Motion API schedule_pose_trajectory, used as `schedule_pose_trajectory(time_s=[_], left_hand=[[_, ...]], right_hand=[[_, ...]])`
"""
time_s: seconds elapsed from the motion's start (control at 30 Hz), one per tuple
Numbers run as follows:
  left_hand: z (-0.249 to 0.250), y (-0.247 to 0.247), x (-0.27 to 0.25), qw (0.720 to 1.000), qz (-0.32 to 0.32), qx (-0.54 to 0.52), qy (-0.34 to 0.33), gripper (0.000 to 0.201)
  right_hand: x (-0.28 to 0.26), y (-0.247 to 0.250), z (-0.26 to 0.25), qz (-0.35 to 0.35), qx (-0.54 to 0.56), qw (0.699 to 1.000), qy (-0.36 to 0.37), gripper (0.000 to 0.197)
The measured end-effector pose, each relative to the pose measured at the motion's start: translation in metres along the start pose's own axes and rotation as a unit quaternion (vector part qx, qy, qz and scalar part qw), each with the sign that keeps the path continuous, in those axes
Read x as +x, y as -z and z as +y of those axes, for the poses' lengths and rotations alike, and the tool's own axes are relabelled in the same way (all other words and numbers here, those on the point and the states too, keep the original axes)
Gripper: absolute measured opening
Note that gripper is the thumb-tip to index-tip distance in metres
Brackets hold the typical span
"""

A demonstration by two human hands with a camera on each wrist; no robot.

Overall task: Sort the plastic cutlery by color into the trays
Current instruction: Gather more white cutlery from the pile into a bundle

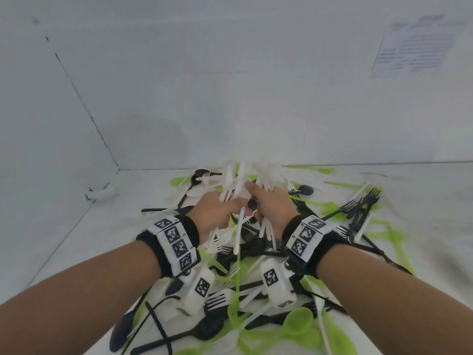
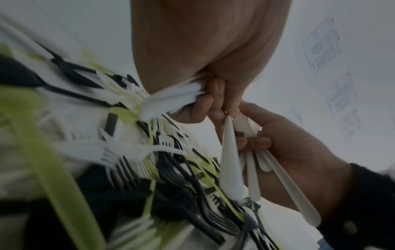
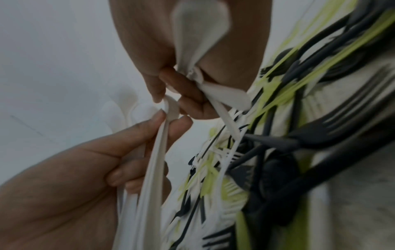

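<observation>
Hands [image 1: 245, 208] gripping white cutlery [image 1: 238, 180], above mixed pile [image 1: 256, 290]

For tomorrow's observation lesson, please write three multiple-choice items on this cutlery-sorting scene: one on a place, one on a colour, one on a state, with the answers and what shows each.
1. Where is the loose cutlery pile?
A. In a drawer
B. Spread on the white surface below the hands
C. In a bucket

2. What colour is the cutlery that both hands hold?
A. White
B. Green
C. Black

3. What is the left hand doing?
A. Lying flat and empty
B. Pointing at the wall
C. Gripping a bundle

Answers:
1 B, green, black and white pieces lie scattered there.
2 A, the white cutlery fans out above the left and right hand.
3 C, its fingers curl round white handles.
</observation>
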State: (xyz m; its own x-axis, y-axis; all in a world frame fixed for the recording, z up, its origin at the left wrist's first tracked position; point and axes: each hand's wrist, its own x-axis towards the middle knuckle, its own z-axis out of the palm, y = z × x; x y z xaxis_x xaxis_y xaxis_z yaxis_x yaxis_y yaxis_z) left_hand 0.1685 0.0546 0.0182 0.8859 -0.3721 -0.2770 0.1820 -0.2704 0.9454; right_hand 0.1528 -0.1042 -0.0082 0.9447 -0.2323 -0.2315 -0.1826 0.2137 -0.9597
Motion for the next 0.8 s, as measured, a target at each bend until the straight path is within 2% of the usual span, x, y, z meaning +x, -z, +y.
schedule_pose_trajectory(time_s=[0.13,0.17,0.3,0.37,0.43,0.53,0.6,0.73,0.8], left_hand=[[-0.001,-0.026,-0.013,0.999,-0.03,-0.026,0.016,0.019],[-0.001,-0.032,-0.016,0.999,-0.036,-0.032,0.02,0.019],[-0.005,-0.054,-0.026,0.997,-0.046,-0.051,0.023,0.032],[-0.006,-0.062,-0.033,0.997,-0.038,-0.061,0.02,0.032],[-0.006,-0.066,-0.038,0.997,-0.019,-0.07,0.024,0.028],[-0.01,-0.062,-0.042,0.997,0.042,-0.06,0.02,0.018],[-0.012,-0.061,-0.047,0.997,0.058,-0.048,0.012,0.014],[-0.006,-0.07,-0.06,0.999,0.026,-0.017,-0.026,0.015],[-0.007,-0.076,-0.062,0.999,0.008,0.008,-0.049,0.013]], right_hand=[[-0.014,0.031,0.007,-0.003,0.007,1.0,-0.014,0.062],[-0.019,0.038,0.008,-0.007,0.015,1.0,-0.015,0.063],[-0.039,0.067,0.008,-0.042,0.059,0.997,-0.014,0.032],[-0.043,0.077,0.013,-0.027,0.078,0.996,-0.02,0.036],[-0.043,0.086,0.017,0.024,0.083,0.996,-0.032,0.042],[-0.047,0.096,0.018,0.088,0.049,0.995,-0.014,0.04],[-0.051,0.098,0.017,0.082,0.04,0.996,-0.011,0.039],[-0.074,0.08,0.01,0.012,0.045,0.999,0.011,0.034],[-0.084,0.066,0.011,0.029,0.052,0.997,0.041,0.029]])
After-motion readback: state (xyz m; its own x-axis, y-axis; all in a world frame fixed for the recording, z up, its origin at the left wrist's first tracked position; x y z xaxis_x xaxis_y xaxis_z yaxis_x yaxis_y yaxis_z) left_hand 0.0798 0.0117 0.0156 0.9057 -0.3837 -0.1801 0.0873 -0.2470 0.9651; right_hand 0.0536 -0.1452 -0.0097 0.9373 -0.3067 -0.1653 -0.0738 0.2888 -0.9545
